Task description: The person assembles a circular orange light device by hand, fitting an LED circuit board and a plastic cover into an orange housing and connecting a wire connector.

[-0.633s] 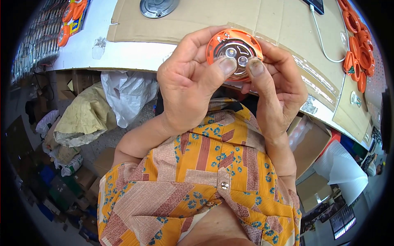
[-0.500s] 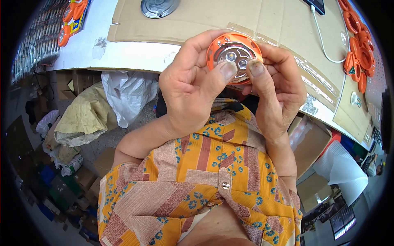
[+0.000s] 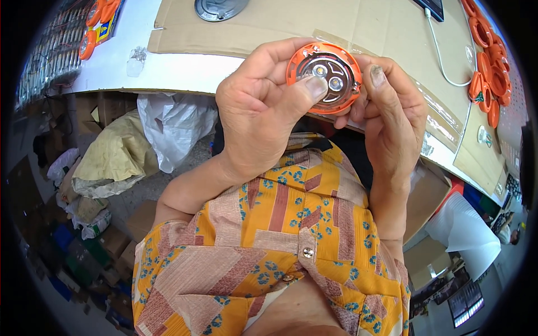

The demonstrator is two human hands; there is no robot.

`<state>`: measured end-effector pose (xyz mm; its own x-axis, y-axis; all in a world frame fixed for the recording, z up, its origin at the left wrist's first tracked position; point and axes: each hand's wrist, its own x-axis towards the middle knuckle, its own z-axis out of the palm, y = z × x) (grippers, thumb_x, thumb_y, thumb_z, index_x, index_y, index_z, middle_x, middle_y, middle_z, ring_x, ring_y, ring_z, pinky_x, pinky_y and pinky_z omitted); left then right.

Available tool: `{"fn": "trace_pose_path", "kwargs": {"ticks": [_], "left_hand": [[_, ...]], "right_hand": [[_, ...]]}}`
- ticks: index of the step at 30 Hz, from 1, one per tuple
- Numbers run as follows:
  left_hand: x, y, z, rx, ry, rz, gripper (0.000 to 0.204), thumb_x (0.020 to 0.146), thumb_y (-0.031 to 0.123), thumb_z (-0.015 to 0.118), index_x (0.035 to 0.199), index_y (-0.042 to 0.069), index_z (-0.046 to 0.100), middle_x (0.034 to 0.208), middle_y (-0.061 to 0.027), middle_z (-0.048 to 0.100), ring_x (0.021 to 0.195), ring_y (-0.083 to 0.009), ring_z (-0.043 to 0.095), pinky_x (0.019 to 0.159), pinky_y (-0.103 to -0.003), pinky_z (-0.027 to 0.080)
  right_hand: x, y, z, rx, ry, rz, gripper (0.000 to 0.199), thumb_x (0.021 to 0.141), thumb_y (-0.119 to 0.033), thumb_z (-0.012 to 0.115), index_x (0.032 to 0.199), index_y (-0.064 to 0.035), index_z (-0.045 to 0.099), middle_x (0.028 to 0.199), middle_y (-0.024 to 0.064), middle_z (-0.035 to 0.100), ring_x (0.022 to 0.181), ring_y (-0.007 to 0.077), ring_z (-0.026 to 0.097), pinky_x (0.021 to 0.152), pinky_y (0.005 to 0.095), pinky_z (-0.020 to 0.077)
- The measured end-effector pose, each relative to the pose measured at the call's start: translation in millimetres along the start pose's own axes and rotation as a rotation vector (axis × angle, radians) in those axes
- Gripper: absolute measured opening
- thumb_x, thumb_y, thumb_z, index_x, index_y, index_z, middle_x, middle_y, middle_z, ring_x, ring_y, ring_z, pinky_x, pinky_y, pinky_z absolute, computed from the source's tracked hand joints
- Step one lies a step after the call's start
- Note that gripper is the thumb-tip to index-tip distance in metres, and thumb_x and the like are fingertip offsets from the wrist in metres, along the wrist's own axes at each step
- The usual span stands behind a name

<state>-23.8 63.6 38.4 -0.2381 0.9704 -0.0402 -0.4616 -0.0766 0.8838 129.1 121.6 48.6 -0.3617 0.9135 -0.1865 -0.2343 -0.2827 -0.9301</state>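
Observation:
A round orange lamp head [image 3: 351, 57] faces up in front of me. Its dark disc under a clear cover carries small round LEDs. My left hand [image 3: 260, 106] grips it from the left, the thumb pressed on the cover and the fingers curled behind the rim. At the right rim is my right hand [image 3: 395, 106], its fingers bent against the edge and its thumb raised off the cover. The lamp head's underside and the fingertips behind it are hidden.
A white worktable [image 3: 185, 75] bears a cardboard sheet [image 3: 269, 33]. On it lie a grey metal disc [image 3: 221, 7], a white cable [image 3: 445, 67] and several orange rings [image 3: 493, 73]. Orange parts [image 3: 89, 45] sit at the left. Below hang white sacking [image 3: 174, 129] and yellowish sacking [image 3: 115, 159].
My right thumb has lifted off the cover and moved right. The lamp head has shifted slightly right and its LEDs sit at a changed angle. My left thumb still presses the cover.

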Motion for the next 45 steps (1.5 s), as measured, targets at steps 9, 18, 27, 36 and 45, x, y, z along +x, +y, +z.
{"fn": "trace_pose_path", "kwargs": {"ticks": [9,18,27,36,45], "left_hand": [[0.6,-2.8,0.1,0.023,0.012,0.009,0.037,0.094,-0.003,0.058,0.128,-0.013,0.047,0.11,-0.0184,0.068,0.092,-0.0157,0.068,0.081,-0.027,0.058],[-2.0,-4.2,-3.2,0.054,-0.061,0.049,0.04,0.093,-0.004,0.06,0.129,-0.014,0.048,0.118,-0.0214,0.065,0.106,-0.0203,0.066,0.092,-0.03,0.056],[-3.4,-5.3,-6.0,0.062,-0.081,0.072,0.042,0.094,-0.002,0.061,0.131,-0.014,0.045,0.118,-0.0217,0.066,0.105,-0.0195,0.067,0.091,-0.029,0.056],[5.6,1.7,-11.5,0.043,-0.124,-0.045,0.039,0.094,-0.001,0.058,0.129,-0.015,0.048,0.117,-0.0219,0.066,0.099,-0.022,0.07,0.087,-0.032,0.059],[6.8,3.8,-21.6,-0.095,-0.174,-0.138,0.039,0.095,-0.001,0.051,0.132,-0.015,0.047,0.12,-0.0232,0.063,0.105,-0.0256,0.068,0.088,-0.038,0.062]], "right_hand": [[3.0,-1.6,0.3,0.044,-0.018,0.015,0.029,0.097,-0.022,0.066,0.108,0.0052,0.067,0.076,0.0049,0.065,0.056,0.0067,0.056,0.053,0.0204,0.0511],[0.4,0.4,0.0,-0.082,-0.058,0.013,0.021,0.096,-0.011,0.066,0.108,0.0058,0.063,0.081,0.0069,0.068,0.055,0.0069,0.058,0.049,0.0178,0.0458],[-2.6,0.3,0.2,-0.112,-0.052,-0.015,0.024,0.095,-0.009,0.065,0.112,0.0073,0.061,0.084,0.0083,0.069,0.056,0.0083,0.06,0.05,0.0177,0.046],[1.5,4.5,-1.3,-0.133,-0.054,-0.046,0.025,0.095,-0.009,0.065,0.113,0.008,0.061,0.085,0.01,0.069,0.056,0.0088,0.061,0.05,0.0177,0.0469],[-0.5,1.9,4.3,-0.155,0.004,-0.008,0.025,0.094,-0.011,0.065,0.11,0.0078,0.063,0.083,0.0102,0.069,0.054,0.0094,0.061,0.05,0.0181,0.047]]}}
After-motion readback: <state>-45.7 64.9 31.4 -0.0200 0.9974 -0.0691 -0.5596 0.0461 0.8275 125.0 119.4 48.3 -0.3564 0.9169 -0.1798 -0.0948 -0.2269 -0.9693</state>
